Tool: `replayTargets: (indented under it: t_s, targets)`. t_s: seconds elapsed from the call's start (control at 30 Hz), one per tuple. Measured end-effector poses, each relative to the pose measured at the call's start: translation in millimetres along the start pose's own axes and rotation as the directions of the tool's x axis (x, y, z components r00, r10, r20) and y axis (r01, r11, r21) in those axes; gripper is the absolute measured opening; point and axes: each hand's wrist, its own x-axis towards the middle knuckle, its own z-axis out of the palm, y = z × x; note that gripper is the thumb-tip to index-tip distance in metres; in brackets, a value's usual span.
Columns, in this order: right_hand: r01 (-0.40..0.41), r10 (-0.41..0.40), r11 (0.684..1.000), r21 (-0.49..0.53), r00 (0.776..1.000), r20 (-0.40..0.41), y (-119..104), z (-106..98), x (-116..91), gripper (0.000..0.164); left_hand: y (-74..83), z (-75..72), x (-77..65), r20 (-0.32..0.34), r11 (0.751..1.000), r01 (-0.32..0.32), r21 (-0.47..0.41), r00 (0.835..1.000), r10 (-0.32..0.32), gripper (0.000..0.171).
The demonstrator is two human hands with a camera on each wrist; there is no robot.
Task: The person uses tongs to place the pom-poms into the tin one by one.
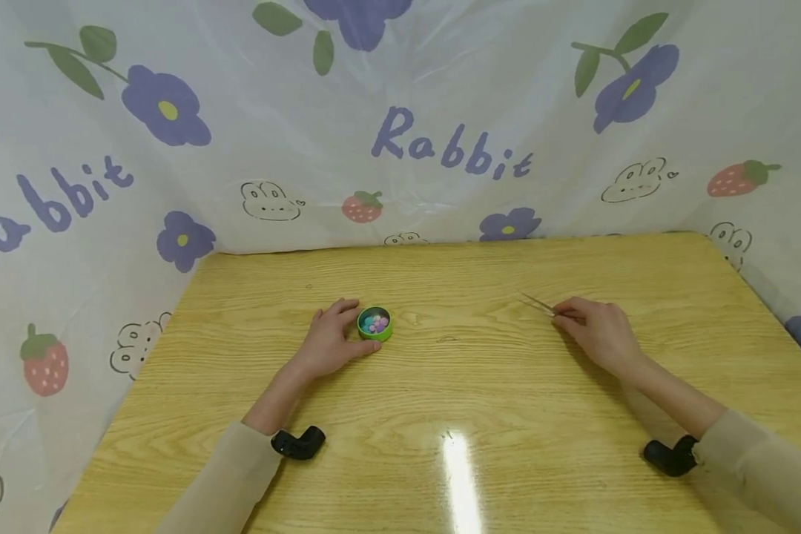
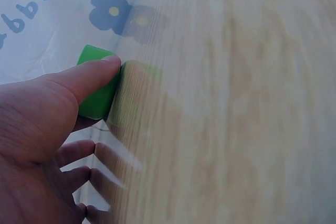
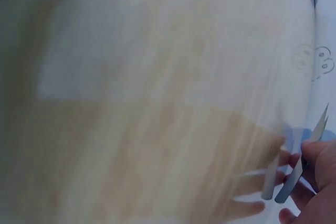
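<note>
A small round green tin stands on the wooden table, left of the middle. Several tiny pom-poms in pink, purple, blue and white lie inside it. My left hand holds the tin from its left side between thumb and index finger; in the left wrist view the thumb rests along the green wall. Farther right, my right hand grips a pair of metal tweezers just above the table. Their slim tips point up and left, slightly apart with nothing between them, in the right wrist view.
The wood-grain table reaches back to a white curtain printed with flowers, strawberries and rabbits, which also hangs at both sides. A bright light reflection lies on the tabletop near the front. Black wrist devices sit at both cuffs.
</note>
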Motion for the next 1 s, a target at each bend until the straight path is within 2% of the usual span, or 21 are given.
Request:
replayTargets:
  t_s: [0.43, 0.8, 1.0]
  targets:
    - [-0.01, 0.009, 1.0, -0.022, 1.0, -0.029, 1.7, 4.4, -3.8, 0.016, -1.9, 1.4, 0.4, -0.01, 1.0, -0.007, 0.006, 1.0, 0.007, 0.077]
    - [0.011, -0.012, 0.999, -0.038, 1.0, -0.025, 0.6, 3.1, -5.0, 0.018, -1.4, 0.9, 1.4, -0.012, 1.0, -0.008, 0.013, 1.0, 0.008, 0.079]
    - [-0.01, 0.01, 0.999, -0.041, 1.0, -0.004, -1.5, 3.6, -5.9, 0.019, 0.2, -0.4, 0.6, -0.004, 1.0, -0.003, 0.01, 1.0, 0.003, 0.079]
